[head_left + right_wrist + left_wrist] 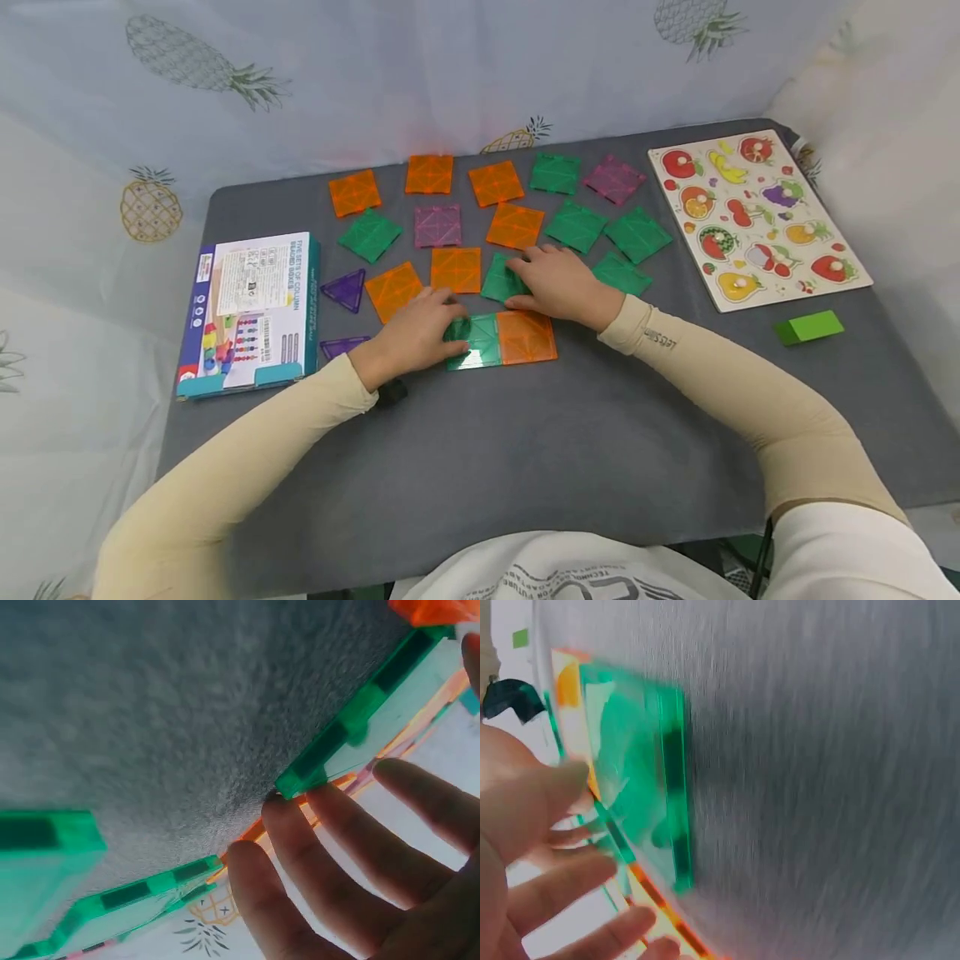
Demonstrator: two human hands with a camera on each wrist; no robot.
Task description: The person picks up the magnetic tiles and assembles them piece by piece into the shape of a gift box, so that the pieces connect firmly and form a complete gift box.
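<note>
In the head view, a translucent green square magnetic tile lies side by side with an orange square tile. My left hand is at the green tile's left end. Its thumb reaches the tile's edge in the left wrist view, with the other fingers spread beyond it. Just behind this pair, my right hand holds another green square tile between thumb and fingers, covering its right side. In the right wrist view, the fingertips are at that tile's edge.
Several orange tiles, green tiles and magenta tiles spread behind my hands. Purple triangles lie beside a boxed toy at left. A fruit puzzle board and a green block sit at right.
</note>
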